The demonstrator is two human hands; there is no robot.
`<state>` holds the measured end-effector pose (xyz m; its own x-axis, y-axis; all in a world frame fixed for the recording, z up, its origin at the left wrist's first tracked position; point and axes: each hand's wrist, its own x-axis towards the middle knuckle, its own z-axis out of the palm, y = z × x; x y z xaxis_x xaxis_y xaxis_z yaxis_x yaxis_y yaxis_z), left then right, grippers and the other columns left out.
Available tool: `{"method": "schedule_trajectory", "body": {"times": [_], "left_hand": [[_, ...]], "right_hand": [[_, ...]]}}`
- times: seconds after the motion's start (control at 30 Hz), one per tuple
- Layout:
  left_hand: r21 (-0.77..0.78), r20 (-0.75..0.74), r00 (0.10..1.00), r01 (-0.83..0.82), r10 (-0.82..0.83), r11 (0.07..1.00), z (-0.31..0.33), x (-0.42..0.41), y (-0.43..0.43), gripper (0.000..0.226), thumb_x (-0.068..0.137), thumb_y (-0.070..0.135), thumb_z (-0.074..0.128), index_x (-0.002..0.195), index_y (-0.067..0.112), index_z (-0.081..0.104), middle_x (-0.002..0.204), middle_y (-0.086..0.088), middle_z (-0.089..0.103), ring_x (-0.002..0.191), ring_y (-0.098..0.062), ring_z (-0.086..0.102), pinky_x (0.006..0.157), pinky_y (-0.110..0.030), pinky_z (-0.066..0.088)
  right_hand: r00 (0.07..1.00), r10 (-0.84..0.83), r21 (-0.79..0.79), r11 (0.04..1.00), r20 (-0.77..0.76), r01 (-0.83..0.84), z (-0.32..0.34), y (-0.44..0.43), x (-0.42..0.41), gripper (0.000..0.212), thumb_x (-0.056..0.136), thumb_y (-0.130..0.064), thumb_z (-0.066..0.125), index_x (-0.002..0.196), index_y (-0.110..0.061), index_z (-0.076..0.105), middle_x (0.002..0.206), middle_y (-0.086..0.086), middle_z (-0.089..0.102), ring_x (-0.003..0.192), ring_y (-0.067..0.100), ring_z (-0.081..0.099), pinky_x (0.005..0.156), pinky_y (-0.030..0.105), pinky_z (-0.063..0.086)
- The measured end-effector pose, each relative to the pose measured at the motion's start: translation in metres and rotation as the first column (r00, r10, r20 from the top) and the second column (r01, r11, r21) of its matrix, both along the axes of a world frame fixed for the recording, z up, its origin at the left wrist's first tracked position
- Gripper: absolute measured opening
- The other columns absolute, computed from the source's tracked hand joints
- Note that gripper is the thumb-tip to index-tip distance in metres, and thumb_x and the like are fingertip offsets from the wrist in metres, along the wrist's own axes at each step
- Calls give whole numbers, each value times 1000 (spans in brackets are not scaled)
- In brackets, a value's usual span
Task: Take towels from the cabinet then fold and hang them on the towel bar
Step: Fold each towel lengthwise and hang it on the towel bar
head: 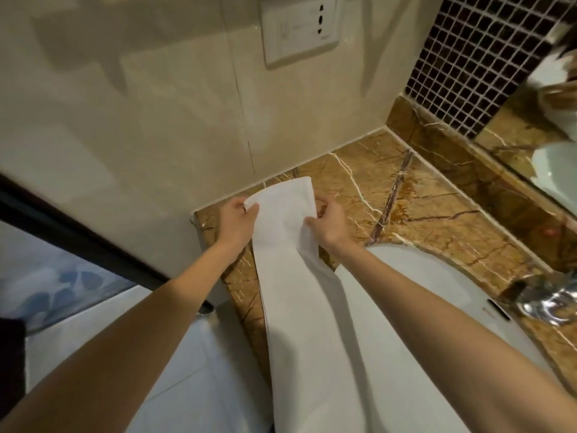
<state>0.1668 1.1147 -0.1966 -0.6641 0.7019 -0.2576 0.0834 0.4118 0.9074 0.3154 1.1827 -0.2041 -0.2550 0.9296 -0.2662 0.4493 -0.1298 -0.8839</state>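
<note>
A long white towel, folded into a narrow strip, runs from the bottom of the view up across the brown marble counter to the wall. My left hand pinches the strip's far left corner. My right hand grips its right edge a little nearer to me, where the cloth bunches. The far end of the towel lies flat on the counter between both hands. No cabinet or towel bar shows in the view.
A white sink basin is set in the counter at right, with a chrome tap at its far side. A mirror and dark mosaic tiles stand behind. A wall socket is above. Pale floor tiles lie at left.
</note>
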Motion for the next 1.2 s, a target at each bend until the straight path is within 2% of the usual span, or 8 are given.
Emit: {"method": "schedule_trajectory", "body": {"times": [0.1, 0.17, 0.27, 0.37, 0.47, 0.57, 0.77, 1.2], "left_hand": [[52, 12, 1000, 25, -26, 998, -13, -3, 5, 40, 93, 5, 56, 131, 2, 46, 109, -17, 63, 79, -13, 60, 56, -8, 48], [20, -146, 982, 125, -121, 992, -25, -4, 5, 46, 93, 7, 55, 137, 7, 42, 126, -18, 57, 106, -25, 60, 85, -23, 53], [-345, -589, 673, 292, -448, 892, -41, 3, -7, 57, 99, 27, 43, 150, 17, 21, 159, -8, 16, 146, -27, 11, 119, -43, 14], [-558, -630, 371, 396, -682, 730, -53, 24, -15, 58, 102, 38, 21, 152, 18, 1, 160, -5, -11, 146, -24, -15, 119, -45, -4], [-674, -605, 220, 370, -765, 640, -69, 36, -16, 57, 101, 39, 9, 151, 16, -10, 159, -9, -16, 145, -29, -19, 118, -47, -7], [-717, -558, 206, 367, -804, 592, -83, 36, -15, 59, 100, 42, 6, 149, 17, -14, 158, -12, -19, 144, -31, -20, 118, -47, -10], [-724, -525, 228, 387, -820, 571, -94, 34, -15, 64, 99, 47, 4, 150, 12, -12, 158, -11, -18, 144, -28, -21, 117, -44, -14], [-720, -477, 214, 461, -852, 519, -81, 49, -58, 62, 99, 47, 6, 152, 17, -5, 159, -10, -16, 144, -30, -20, 117, -50, -10]], "right_hand": [[992, 74, 101, 991, 99, -84, -21, 1, -5, 47, 82, 5, 53, 123, -15, 48, 102, 5, 65, 97, 24, 61, 88, 44, 52], [940, 133, 232, 949, 316, -212, -31, 0, -4, 47, 86, 1, 51, 131, -11, 45, 126, 10, 56, 117, 28, 53, 101, 40, 43], [738, 189, 353, 783, 647, -511, -44, -9, 0, 55, 95, -17, 47, 146, -9, 28, 156, 18, 21, 144, 34, 18, 117, 43, 16], [551, 302, 243, 665, 778, -706, -62, -18, 0, 60, 100, -34, 28, 152, -12, 9, 160, 15, -2, 148, 32, -5, 117, 48, -4], [421, 287, 166, 623, 861, -765, -81, -17, 4, 64, 97, -42, 7, 152, -12, -5, 160, 15, -10, 146, 34, -14, 117, 51, -10], [386, 290, 144, 607, 875, -782, -91, -15, 11, 79, 82, -48, -16, 152, -12, -8, 159, 15, -14, 145, 34, -16, 117, 49, -12], [442, 321, 173, 611, 838, -772, -95, -12, 12, 82, 85, -58, -21, 152, -12, -6, 159, 13, -14, 145, 30, -19, 119, 45, -8], [482, 324, 179, 649, 814, -739, -74, -67, 49, 53, 103, -34, 25, 151, -11, 21, 159, 21, -1, 147, 37, -7, 120, 46, -1]]}}
